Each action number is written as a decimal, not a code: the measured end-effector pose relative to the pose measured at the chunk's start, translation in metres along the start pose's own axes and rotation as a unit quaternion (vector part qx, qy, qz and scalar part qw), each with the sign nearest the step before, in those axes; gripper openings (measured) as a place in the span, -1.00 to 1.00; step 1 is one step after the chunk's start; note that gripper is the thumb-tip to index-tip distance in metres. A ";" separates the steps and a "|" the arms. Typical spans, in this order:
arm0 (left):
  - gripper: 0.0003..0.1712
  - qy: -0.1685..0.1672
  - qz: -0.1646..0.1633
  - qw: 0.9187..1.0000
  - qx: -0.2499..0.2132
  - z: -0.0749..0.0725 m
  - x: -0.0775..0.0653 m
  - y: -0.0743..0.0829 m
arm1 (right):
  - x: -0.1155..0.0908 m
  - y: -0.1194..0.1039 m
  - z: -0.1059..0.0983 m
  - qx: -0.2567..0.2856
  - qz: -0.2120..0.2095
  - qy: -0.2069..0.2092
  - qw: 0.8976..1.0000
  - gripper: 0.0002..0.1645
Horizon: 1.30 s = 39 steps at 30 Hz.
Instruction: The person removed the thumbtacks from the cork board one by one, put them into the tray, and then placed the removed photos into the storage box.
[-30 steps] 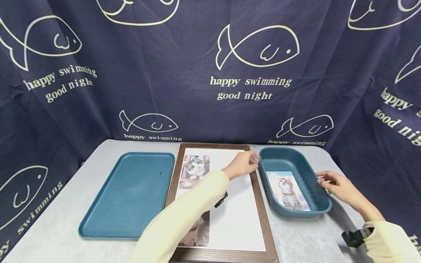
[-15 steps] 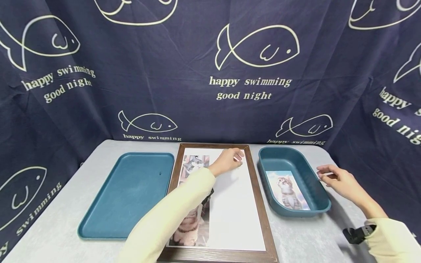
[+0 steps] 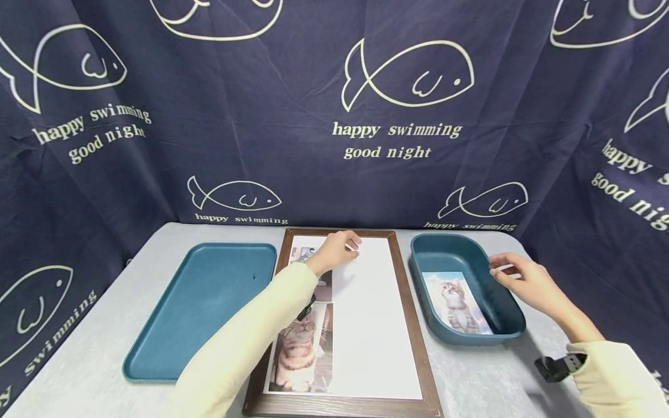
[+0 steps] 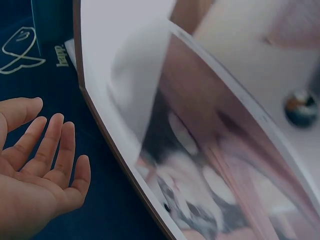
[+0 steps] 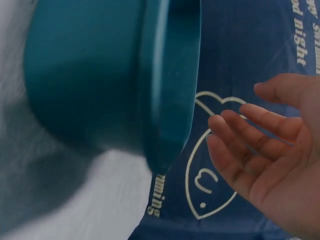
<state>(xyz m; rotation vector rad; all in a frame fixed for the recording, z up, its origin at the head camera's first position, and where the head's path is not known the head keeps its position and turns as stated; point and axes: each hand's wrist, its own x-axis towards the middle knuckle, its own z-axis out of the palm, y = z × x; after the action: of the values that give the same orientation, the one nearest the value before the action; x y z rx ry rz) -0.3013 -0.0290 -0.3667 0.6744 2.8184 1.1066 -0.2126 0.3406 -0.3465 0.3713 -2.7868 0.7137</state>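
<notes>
Framed board (image 3: 373, 325), left hand (image 3: 334, 252) above — shifted left, right hand (image 3: 533, 287) nearer bin (image 3: 444, 252)

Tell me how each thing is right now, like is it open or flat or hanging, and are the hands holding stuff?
Blue tray: lying flat
Deep blue bin: upright, open on top
Kitten picture: face up in the bin
Framed board: lying flat
Cat pictures: on the board, partly hidden by the left sleeve
Fish curtain: hanging, creased
Left hand: relaxed, holding nothing
Right hand: relaxed, holding nothing
</notes>
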 end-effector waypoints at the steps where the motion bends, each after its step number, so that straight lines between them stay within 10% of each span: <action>1: -0.71 0.001 -0.002 1.000 0.000 -0.002 -0.001 -0.002 | 0.001 -0.002 0.001 0.003 -0.009 0.000 1.000 -0.72; 39: -0.69 0.023 -0.021 0.998 0.062 -0.043 -0.034 -0.071 | 0.041 -0.097 0.060 0.010 -0.151 -0.064 0.986 -0.72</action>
<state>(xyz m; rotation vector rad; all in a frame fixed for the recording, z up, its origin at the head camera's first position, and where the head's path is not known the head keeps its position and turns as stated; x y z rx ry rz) -0.3060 -0.1170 -0.3853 0.6025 2.9453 0.9600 -0.2320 0.2211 -0.3435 0.8496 -2.7499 0.6650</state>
